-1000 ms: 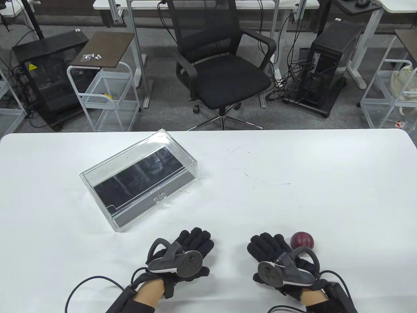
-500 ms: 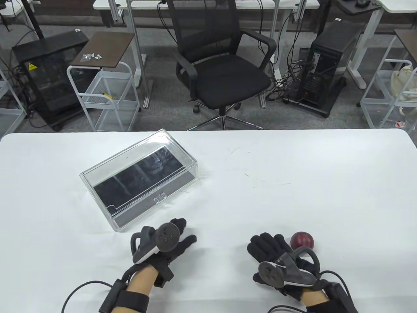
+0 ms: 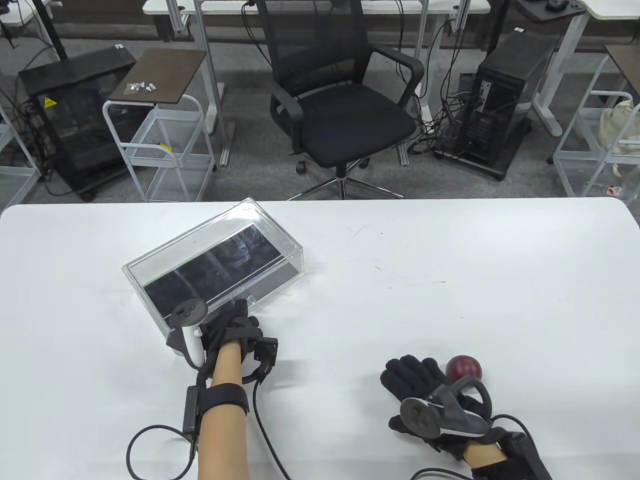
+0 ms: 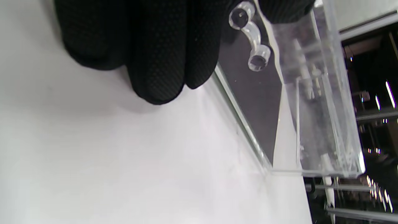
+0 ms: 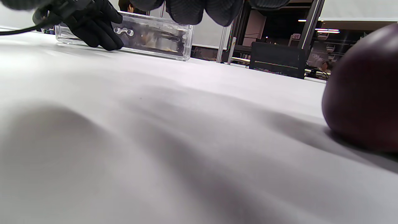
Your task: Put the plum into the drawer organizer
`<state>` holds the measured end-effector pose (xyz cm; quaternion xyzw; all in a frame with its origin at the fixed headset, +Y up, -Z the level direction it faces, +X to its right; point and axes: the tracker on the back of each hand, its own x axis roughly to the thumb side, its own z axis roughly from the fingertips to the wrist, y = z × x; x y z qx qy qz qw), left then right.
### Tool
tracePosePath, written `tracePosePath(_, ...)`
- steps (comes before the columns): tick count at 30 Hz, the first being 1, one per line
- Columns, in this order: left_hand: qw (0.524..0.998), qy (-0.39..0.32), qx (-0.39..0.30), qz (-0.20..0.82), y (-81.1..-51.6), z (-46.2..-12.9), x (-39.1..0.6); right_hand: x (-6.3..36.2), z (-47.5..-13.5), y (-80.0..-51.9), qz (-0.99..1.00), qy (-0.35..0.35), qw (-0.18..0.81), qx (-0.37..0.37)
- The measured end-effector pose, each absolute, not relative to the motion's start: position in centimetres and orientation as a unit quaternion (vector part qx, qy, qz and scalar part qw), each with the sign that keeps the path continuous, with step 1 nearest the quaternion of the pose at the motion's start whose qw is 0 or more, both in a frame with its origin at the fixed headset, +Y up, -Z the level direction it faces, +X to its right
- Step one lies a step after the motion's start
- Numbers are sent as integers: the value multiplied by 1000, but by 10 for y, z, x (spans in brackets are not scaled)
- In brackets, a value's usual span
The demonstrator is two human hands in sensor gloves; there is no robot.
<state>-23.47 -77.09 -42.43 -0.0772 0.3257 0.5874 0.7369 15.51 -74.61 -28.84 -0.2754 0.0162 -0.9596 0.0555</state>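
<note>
table view shows the round dark red plum (image 3: pixel 463 368) resting on the white table (image 3: pixel 450 280) near its front right, just beside the fingers of the right hand (image 3: pixel 430 395). that hand, in a black sensor glove with a grey tracker on its back, lies palm down on the table with the fingers spread flat, holding nothing; the plum sits at its outer side, and whether a finger touches it i cannot tell. right wrist view has the plum (image 5: pixel 362 93) large at the right edge, sitting on the table (image 5: pixel 155 140) with its shadow under it.

well apart to the left, the clear acrylic drawer organizer (image 3: pixel 215 270) stands at an angle on the table, its drawer pushed in, a dark panel showing through the top. the left hand (image 3: pixel 227 330), also gloved in black with a white-handled tracker on its back, is at the near front face of the organizer. left wrist view shows its fingers (image 4: pixel 155 53) curled together beside the small clear curved handle (image 4: pixel 252 40) on the drawer front (image 4: pixel 258 102); one fingertip sits above the handle, but whether the hand grips it i cannot tell.

beyond the table stands a black mesh office chair (image 3: pixel 340 95).
</note>
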Motion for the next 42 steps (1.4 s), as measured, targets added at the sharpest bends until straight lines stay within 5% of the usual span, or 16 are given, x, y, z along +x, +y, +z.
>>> tracePosePath(14, 677, 363, -57, 637, -784, -418, -232, 157, -291, -746, -961, 13, 36, -275)
tracePosePath(42, 726, 324, -113, 597, -780, -361, -184, 151, -283, -743, -956, 35, 30, -290)
